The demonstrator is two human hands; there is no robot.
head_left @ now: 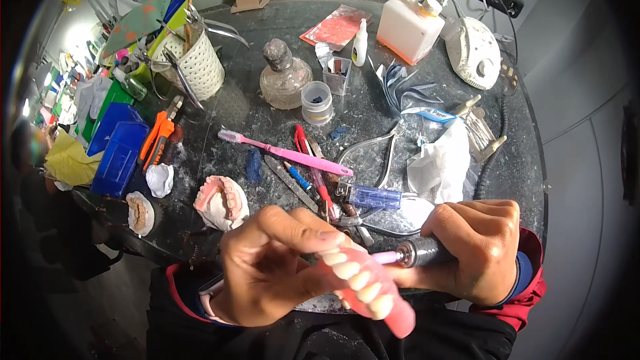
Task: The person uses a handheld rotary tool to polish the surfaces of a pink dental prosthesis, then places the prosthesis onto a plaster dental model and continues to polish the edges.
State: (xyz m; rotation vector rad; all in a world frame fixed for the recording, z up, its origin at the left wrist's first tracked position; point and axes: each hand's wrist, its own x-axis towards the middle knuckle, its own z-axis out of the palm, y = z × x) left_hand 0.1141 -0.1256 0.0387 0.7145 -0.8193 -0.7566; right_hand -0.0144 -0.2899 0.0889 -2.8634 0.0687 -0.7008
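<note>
From remote, I see the left hand (270, 263) grasping a pink denture (362, 281); the right hand (477, 247) is clenched around a dark handpiece (425, 252), its pinkish tip (385, 257) beside the denture.

One handpiece (425, 251), one toothbrush (287, 153)

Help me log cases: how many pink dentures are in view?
2: the first denture in the left hand, the second denture on the plaster model. Others may be hidden.
</note>
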